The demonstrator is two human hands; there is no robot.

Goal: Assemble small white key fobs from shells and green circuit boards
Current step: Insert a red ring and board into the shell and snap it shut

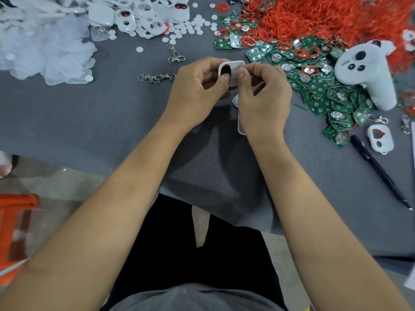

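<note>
Both forearms reach out over a grey cloth (89, 122) on the table. The left hand (197, 90) and right hand (262, 95) together pinch a white fob (234, 69) above the cloth, thumbs pressing its face, fingers curled behind. Another shell (240, 126) lies just under the right wrist. To the right spread green boards (323, 102); beyond them, red rings (314, 16). Far left lie more white shells (139, 14).

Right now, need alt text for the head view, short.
Both hands, left hand and right hand, pinch a white key fob shell with a black button pad above a grey table. Green circuit boards and red rubber rings are heaped at the right, white shells at the top left.
</note>
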